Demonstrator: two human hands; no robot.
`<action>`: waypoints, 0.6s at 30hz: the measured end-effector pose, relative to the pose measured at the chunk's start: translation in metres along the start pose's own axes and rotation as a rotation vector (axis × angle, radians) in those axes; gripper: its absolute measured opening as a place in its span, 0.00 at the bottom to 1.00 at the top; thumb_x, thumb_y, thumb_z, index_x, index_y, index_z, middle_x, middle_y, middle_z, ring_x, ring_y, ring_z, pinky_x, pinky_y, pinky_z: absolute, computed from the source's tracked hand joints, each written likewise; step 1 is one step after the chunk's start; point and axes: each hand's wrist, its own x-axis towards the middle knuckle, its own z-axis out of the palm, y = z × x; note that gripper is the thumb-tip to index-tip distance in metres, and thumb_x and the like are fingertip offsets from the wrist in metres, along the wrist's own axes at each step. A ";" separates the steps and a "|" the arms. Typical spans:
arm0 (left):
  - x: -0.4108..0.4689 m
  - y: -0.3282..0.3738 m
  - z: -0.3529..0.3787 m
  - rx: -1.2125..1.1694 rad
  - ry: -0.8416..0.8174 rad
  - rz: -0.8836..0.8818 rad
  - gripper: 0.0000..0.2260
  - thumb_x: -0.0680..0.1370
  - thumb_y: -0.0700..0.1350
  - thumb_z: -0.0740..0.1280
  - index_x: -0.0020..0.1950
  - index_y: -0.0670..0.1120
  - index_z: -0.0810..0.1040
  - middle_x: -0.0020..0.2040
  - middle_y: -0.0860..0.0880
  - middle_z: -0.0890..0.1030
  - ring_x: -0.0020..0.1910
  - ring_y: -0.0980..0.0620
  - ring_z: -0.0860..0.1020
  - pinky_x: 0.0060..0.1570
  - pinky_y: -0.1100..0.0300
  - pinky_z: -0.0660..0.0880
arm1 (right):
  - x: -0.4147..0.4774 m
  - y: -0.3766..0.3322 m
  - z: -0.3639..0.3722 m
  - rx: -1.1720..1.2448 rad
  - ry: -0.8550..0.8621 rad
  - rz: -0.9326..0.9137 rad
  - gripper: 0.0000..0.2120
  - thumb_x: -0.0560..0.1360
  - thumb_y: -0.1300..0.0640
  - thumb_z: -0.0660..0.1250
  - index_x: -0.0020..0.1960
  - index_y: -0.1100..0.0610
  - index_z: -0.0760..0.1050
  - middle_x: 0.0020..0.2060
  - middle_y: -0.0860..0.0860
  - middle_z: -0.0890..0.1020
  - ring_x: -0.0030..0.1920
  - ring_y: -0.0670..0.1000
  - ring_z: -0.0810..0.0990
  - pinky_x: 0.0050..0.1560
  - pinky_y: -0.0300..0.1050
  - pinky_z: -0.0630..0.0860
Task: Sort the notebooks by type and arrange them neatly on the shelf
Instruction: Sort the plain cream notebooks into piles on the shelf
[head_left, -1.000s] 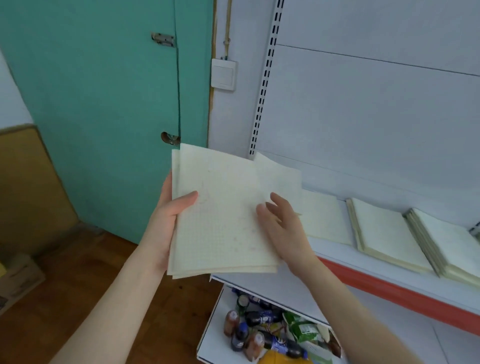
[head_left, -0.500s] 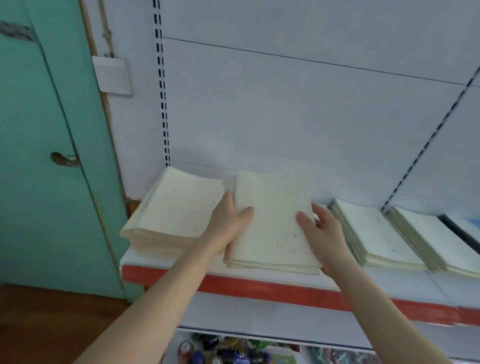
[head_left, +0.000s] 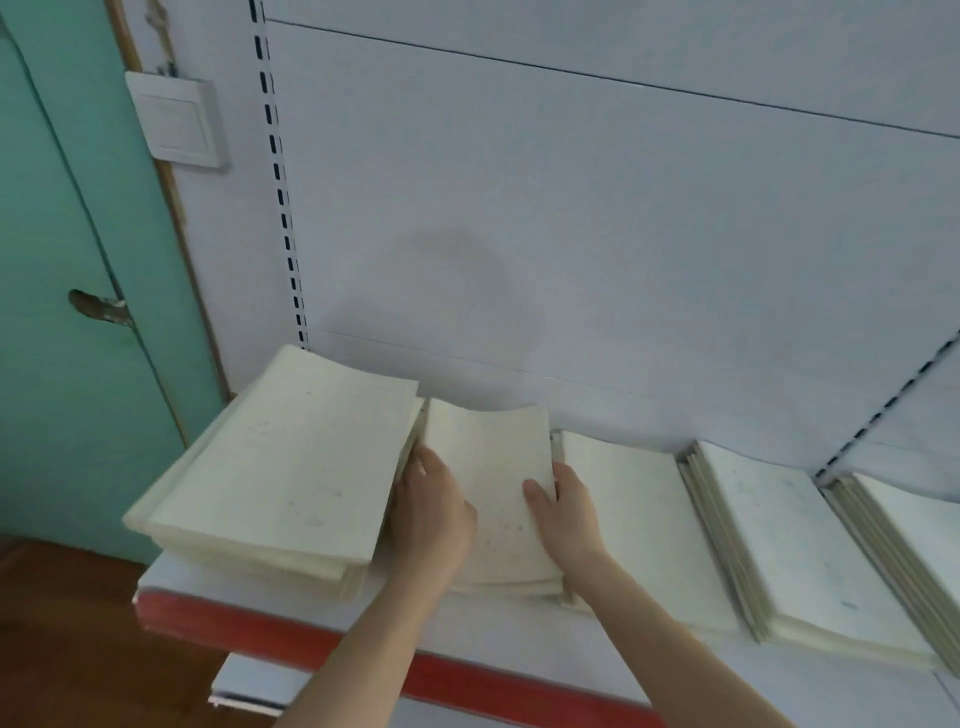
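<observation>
Down it had come: the notebook stack (head_left: 493, 483), held up in the air in front of the green door (head_left: 62, 364) a second earlier, now sat on the shelf (head_left: 597, 670), dropped into the gap between two other piles. And both hands were on it! The left hand (head_left: 431, 514) was clamped on the stack's left edge, its grip curled down into the narrow slot against the tall pile (head_left: 291, 467), fingertips out of sight. The right hand (head_left: 566, 514) took the opposite edge, thumb laid on the top cover and the rest of the grip wrapped over the side, just beside the flat pile (head_left: 644, 525) to the right.

Holding from both flanks like that looked like a squaring move: squeezing the loose covers into line and steering the stack straight back toward the back panel (head_left: 571, 260). The far end of the top cover bowed upward slightly, so the stack was not lying fully flat yet.

Further right, a third pile (head_left: 795, 551) and a fourth pile (head_left: 919, 540) lay side by side in the same row, their edges fanned a little. The tall pile sat askew to the shelf's front edge, its near corner reaching the shelf's left end, so straightening looked owed there too.
</observation>
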 end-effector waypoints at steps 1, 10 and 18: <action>-0.001 -0.001 0.001 0.022 0.001 -0.009 0.22 0.76 0.39 0.62 0.68 0.38 0.62 0.62 0.41 0.74 0.61 0.45 0.74 0.55 0.56 0.72 | 0.001 0.002 0.002 -0.033 -0.015 -0.004 0.13 0.77 0.61 0.60 0.62 0.62 0.70 0.56 0.57 0.78 0.55 0.57 0.77 0.47 0.39 0.69; 0.003 -0.001 0.003 0.009 0.001 0.036 0.17 0.76 0.39 0.61 0.65 0.40 0.65 0.60 0.42 0.74 0.58 0.44 0.74 0.50 0.57 0.73 | 0.006 0.000 0.002 -0.116 -0.091 0.047 0.14 0.79 0.61 0.57 0.64 0.63 0.65 0.60 0.57 0.74 0.59 0.55 0.73 0.46 0.36 0.65; 0.016 0.000 0.007 0.025 -0.062 0.078 0.13 0.76 0.40 0.59 0.61 0.41 0.68 0.57 0.42 0.74 0.55 0.43 0.75 0.48 0.54 0.74 | 0.012 0.000 0.005 -0.080 -0.075 0.117 0.15 0.79 0.62 0.56 0.65 0.64 0.62 0.62 0.58 0.71 0.62 0.56 0.71 0.52 0.38 0.66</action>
